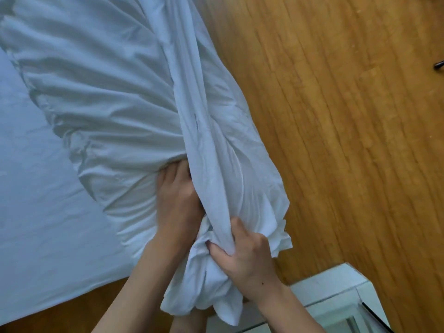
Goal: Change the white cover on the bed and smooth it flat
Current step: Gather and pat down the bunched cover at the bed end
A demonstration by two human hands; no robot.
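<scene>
Fingers [217,248] of right hand [242,255] gripping bunched white cover [216,179], left hand [177,200] fingertips hidden

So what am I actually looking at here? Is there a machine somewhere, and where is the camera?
No machine here: a person works with bare hands, and the single camera sits on their head, looking down. That is why the view seems tilted. The white cover lies gathered in deep folds on the bed, and a twisted length of it runs down toward the person. The right hand grips that bunched end, with cloth showing between thumb and fingers. The left hand is pushed in against the gathered folds; its fingertips are hidden, so its grip is unclear. Beside the bed is a wooden floor and a pale cabinet.
</scene>
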